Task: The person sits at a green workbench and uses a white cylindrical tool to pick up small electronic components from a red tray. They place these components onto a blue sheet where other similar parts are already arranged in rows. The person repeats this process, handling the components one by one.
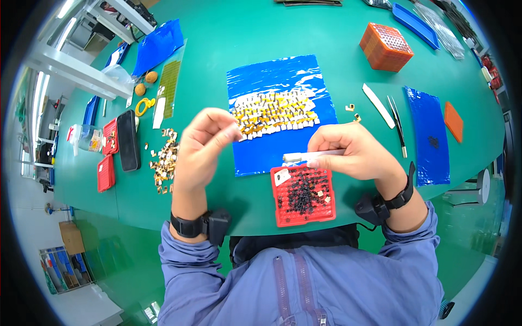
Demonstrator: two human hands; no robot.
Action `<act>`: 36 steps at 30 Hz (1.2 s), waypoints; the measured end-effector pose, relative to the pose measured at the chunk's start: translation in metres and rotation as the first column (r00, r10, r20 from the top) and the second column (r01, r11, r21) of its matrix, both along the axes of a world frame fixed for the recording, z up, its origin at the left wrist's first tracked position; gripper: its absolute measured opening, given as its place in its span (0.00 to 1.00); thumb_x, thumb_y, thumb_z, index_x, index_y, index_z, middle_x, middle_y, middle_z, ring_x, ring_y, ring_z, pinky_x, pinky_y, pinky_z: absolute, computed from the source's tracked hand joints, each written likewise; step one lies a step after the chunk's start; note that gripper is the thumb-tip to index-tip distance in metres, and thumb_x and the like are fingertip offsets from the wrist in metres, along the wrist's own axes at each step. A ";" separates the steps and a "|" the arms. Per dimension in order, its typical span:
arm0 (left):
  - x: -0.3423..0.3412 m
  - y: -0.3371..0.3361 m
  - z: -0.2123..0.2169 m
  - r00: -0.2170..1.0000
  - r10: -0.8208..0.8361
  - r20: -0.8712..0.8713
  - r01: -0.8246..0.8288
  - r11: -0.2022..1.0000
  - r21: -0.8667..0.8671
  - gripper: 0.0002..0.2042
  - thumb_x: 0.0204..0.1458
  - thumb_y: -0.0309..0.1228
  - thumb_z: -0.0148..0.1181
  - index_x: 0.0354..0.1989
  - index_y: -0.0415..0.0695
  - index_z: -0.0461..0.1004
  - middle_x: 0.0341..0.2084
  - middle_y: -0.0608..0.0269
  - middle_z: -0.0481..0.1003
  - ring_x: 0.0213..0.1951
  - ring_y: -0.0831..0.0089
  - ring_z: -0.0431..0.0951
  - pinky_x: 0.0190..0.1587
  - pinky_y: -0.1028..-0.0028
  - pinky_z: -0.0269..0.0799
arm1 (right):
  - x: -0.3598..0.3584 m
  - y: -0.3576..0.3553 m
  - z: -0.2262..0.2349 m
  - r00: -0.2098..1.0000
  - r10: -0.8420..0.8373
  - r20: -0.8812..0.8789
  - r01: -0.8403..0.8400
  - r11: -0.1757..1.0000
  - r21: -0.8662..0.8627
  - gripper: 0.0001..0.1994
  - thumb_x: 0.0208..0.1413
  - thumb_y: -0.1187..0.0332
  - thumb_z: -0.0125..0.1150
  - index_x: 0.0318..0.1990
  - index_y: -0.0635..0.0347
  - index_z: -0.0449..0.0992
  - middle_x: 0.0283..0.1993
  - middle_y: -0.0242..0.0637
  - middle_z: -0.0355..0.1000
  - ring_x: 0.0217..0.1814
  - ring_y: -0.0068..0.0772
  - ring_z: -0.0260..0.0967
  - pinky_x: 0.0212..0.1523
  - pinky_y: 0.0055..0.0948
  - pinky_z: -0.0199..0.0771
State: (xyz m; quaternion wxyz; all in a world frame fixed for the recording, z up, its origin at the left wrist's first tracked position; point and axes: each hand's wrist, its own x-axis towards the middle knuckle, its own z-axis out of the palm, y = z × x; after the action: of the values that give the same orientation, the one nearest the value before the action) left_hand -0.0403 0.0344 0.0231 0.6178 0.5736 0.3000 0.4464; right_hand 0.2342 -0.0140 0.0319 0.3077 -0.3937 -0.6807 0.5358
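Note:
My left hand (pixel 204 144) is closed in a pinch at the left edge of a blue sheet (pixel 250 160); whatever sits between thumb and forefinger is too small to make out. Rows of small white and gold pieces (pixel 274 114) cover the middle of that sheet, close to my left fingertips. A white pen-shaped tool (pixel 296 157) lies in the grip of my right hand (pixel 353 152), its end pointing left. Just under this hand is a red tray (pixel 278 209) full of tiny black parts (pixel 304 190), with a few light pieces among them.
Loose gold and white pieces (pixel 163 168) lie left of my left hand, by a black phone (pixel 128 140) and yellow scissors (pixel 144 106). To the right are tweezers (pixel 398 125), a white strip (pixel 378 106), another blue sheet (pixel 429 146) and stacked orange trays (pixel 385 48).

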 end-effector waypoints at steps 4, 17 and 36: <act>0.022 -0.017 -0.014 0.931 -0.203 0.303 0.262 0.950 -0.172 0.03 0.54 0.20 0.53 0.36 0.38 0.69 0.30 0.61 0.73 0.35 0.75 0.73 0.40 0.77 0.69 | -0.005 -0.002 -0.008 0.990 -0.037 -0.135 0.043 0.998 0.042 0.07 0.56 0.69 0.58 0.34 0.64 0.77 0.20 0.26 0.67 0.22 0.12 0.59 0.22 0.17 0.59; 0.034 -0.028 -0.027 0.839 -0.305 0.450 0.450 0.854 -0.260 0.04 0.53 0.22 0.56 0.36 0.40 0.68 0.32 0.60 0.73 0.36 0.74 0.75 0.41 0.74 0.70 | -0.006 -0.002 -0.011 0.990 0.014 -0.140 -0.006 0.998 0.058 0.11 0.59 0.66 0.56 0.31 0.65 0.77 0.17 0.25 0.62 0.19 0.12 0.54 0.19 0.20 0.55; 0.037 -0.034 -0.029 0.825 -0.327 0.461 0.485 0.828 -0.281 0.05 0.52 0.23 0.59 0.31 0.42 0.67 0.28 0.62 0.73 0.33 0.76 0.73 0.39 0.77 0.67 | -0.007 -0.003 -0.001 0.998 -0.015 -0.063 0.034 0.951 0.307 0.07 0.53 0.69 0.62 0.28 0.62 0.76 0.18 0.28 0.66 0.19 0.15 0.58 0.20 0.21 0.57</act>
State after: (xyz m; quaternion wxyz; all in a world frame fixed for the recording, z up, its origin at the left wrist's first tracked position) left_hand -0.0032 0.0000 -0.0058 0.8476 0.3900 0.1199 0.3392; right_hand 0.2268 -0.0175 0.0305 0.3920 -0.3331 -0.7415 0.4308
